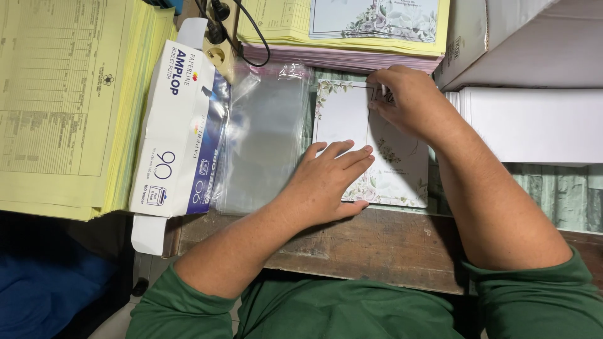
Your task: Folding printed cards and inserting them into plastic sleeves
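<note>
The head view is looking down on a worn brown wooden table edge (389, 245), where a white rectangular card with a green floral border (342, 119) is lying flat in a clear sleeve. This card serves as the landmark here. The left hand (326, 182) is resting palm down on the card's lower left part, its fingers stretched out flat and held close together, gripping nothing, only pressing. The right hand (405, 100) is sitting at the card's upper right corner, its fingers curled in and pinching at the corner; whether they are gripping the card itself or the sleeve's flap cannot be told. Both forearms are coming out of dark green sleeves (534, 295) below the card.

Just left of the card, a loose pile of clear plastic sleeves (264, 138) is lying, touching its left edge. Further left of the card, a white and blue cardboard envelope box (179, 132) is lying on its side. Well left of the card, a thick stack of pale yellow printed sheets (63, 100) is sitting. Above the card, a stack of yellow and pink paper (345, 37) is carrying another floral card on top. To the card's right, white boxes (534, 119) are standing.
</note>
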